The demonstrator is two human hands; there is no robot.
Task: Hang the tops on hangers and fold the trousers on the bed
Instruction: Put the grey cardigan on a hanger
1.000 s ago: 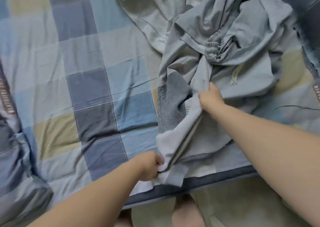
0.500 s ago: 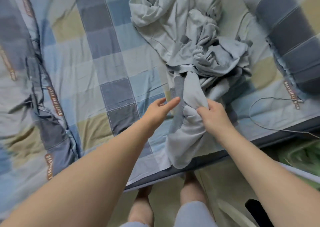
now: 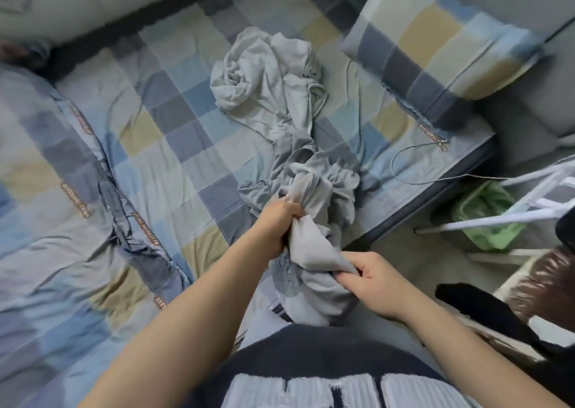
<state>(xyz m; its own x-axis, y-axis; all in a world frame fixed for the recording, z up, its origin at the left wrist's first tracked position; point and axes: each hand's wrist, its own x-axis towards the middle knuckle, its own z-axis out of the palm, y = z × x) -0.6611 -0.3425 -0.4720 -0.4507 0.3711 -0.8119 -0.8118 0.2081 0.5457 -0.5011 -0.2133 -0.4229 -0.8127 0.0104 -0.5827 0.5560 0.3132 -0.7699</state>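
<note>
A grey garment with a ribbed darker cuff is lifted off the bed's near edge, bunched between both hands. My left hand grips it higher up, in a fist. My right hand pinches its lower end near my body. The rest of the grey garment trails back onto the checked bed sheet. Behind it lies a crumpled pale grey-white top. Whether the held piece is a top or trousers cannot be told.
A checked pillow lies at the bed's far right, a thin cable beside it. White hangers and a green basket are on the floor to the right. A rumpled duvet covers the left.
The view has pulled back and up. My left hand has closed on the grey garment, and both hands have drawn it toward my body, off the bed's edge.
</note>
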